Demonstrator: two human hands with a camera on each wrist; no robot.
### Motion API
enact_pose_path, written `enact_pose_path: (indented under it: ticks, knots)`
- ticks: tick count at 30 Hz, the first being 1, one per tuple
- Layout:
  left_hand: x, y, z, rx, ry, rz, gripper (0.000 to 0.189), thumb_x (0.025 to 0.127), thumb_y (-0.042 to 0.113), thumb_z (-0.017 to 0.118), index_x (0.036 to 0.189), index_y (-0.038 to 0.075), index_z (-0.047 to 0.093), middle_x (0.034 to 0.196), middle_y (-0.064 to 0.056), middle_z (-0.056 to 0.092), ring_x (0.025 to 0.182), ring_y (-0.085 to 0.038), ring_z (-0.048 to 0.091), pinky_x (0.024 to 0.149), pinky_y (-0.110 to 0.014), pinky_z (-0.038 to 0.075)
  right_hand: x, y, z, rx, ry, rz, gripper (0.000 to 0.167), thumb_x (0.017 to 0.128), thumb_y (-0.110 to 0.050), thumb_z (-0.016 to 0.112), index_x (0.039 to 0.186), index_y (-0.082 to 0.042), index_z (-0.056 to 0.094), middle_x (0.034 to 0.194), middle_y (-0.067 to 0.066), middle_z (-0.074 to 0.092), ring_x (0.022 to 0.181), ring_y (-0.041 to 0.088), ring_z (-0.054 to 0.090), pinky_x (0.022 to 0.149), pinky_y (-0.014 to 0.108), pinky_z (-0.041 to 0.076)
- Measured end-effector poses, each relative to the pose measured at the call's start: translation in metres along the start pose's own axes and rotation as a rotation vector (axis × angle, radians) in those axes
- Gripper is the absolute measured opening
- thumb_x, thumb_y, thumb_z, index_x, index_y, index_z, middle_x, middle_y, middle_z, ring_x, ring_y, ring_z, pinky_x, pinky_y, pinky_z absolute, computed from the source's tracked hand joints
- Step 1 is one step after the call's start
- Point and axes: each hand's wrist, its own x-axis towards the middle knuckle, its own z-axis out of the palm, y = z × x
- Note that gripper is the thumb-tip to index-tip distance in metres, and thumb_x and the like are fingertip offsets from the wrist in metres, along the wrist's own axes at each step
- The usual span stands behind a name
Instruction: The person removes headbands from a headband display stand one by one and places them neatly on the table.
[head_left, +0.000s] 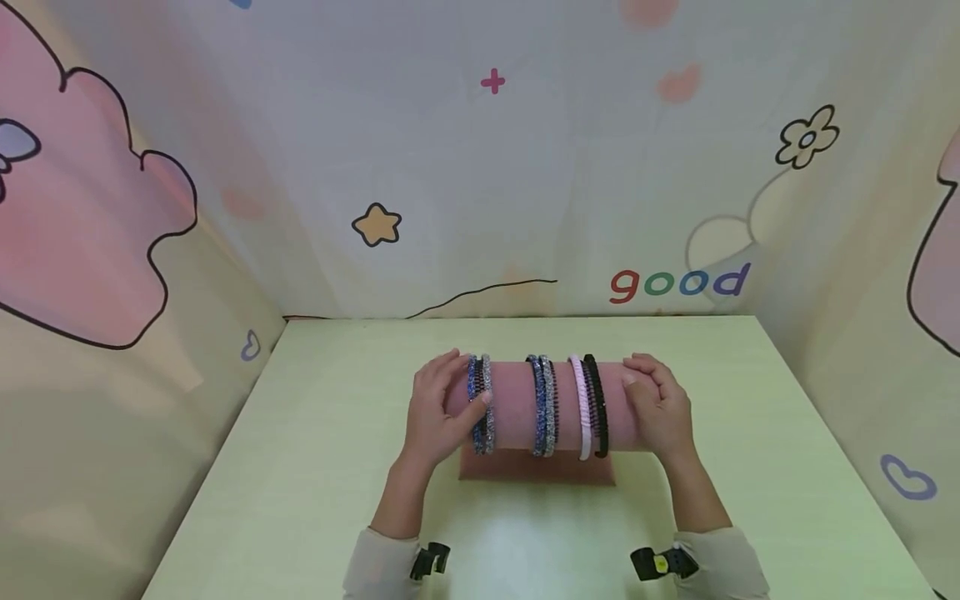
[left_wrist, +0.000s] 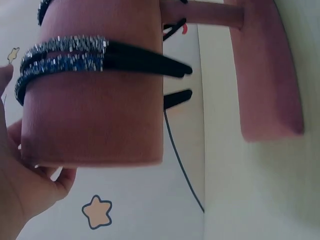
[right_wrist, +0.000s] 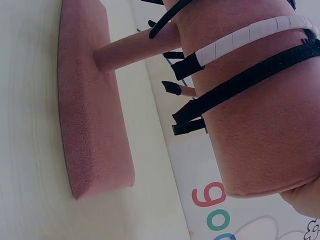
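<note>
Pink roll: the bar (head_left: 513, 408) of a plush stand, lying level from 9 to 3 o'clock, near the middle of the table (head_left: 322, 467), three groups of headbands around it.
Group toward 9 o'clock: blue glitter, dark and silver glitter headbands (head_left: 490, 433), side by side.
Group at centre: blue and silver glitter headbands (head_left: 549, 408) with a dark toothed one.
Group toward 3 o'clock: a whitish headband (head_left: 581, 408), a dark toothed one, then a black headband (head_left: 600, 417).
Left hand: (head_left: 438, 408) grasps the bar's 9 o'clock end, thumb over the nearest headbands.
Right hand: (head_left: 665, 412) grasps the 3 o'clock end, thumb in front.
Base: pink slab (head_left: 537, 468) at 6 o'clock of the bar; whether it touches the table is hard to tell.
Post: (right_wrist: 135, 48) behind the bar in the head view, visible from both wrists.
Hidden: most left fingers, behind the bar; the dark strip under the left thumb is partly covered.
Cut off: right hand at 4 o'clock in its wrist view; both sleeves (head_left: 382, 567) along the head view's lower edge.
Backdrop: printed cloth (head_left: 450, 150) at 12 o'clock.
</note>
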Motion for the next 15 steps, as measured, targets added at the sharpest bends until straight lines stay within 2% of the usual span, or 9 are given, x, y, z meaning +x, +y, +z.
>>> enact_pose_path:
  ticks: [1, 6, 11, 15]
  knots:
    - [0.002, -0.001, -0.002, 0.025, -0.030, 0.007, 0.055, 0.079, 0.039, 0.068, 0.126, 0.012, 0.058, 0.135, -0.007, 0.048, 0.125, -0.026, 0.034, 0.095, -0.054, 0.033, -0.002, -0.005, 0.000, 0.000, 0.000, 0.000, 0.024, 0.090, -0.006, 0.054, 0.110, 0.007, 0.059, 0.125, 0.019, 0.053, 0.120, 0.028, 0.045, 0.099, 0.036, 0.032]
    - [0.011, -0.008, -0.011, 0.113, -0.185, 0.034, 0.064, 0.076, 0.047, 0.069, 0.132, 0.020, 0.053, 0.136, -0.002, 0.047, 0.122, -0.026, 0.031, 0.092, -0.051, 0.035, -0.002, -0.005, 0.000, 0.001, -0.004, -0.010, 0.024, 0.090, -0.006, 0.054, 0.110, 0.007, 0.059, 0.125, 0.020, 0.052, 0.120, 0.029, 0.044, 0.101, 0.043, 0.030]
    - [0.021, -0.013, -0.021, 0.075, -0.352, -0.021, 0.084, 0.064, 0.049, 0.080, 0.138, 0.030, 0.045, 0.140, 0.006, 0.041, 0.121, -0.021, 0.024, 0.090, -0.048, 0.036, -0.002, -0.004, 0.000, -0.004, -0.002, -0.036, 0.024, 0.090, -0.005, 0.054, 0.110, 0.008, 0.059, 0.125, 0.021, 0.052, 0.119, 0.030, 0.045, 0.100, 0.039, 0.031]
    - [0.026, -0.016, -0.025, 0.053, -0.439, -0.059, 0.104, 0.048, 0.048, 0.089, 0.139, 0.033, 0.042, 0.143, 0.014, 0.035, 0.119, -0.016, 0.019, 0.089, -0.045, 0.037, -0.001, 0.001, 0.000, -0.002, -0.006, -0.033, 0.025, 0.090, -0.006, 0.053, 0.110, 0.008, 0.058, 0.126, 0.021, 0.052, 0.119, 0.030, 0.045, 0.099, 0.037, 0.031]
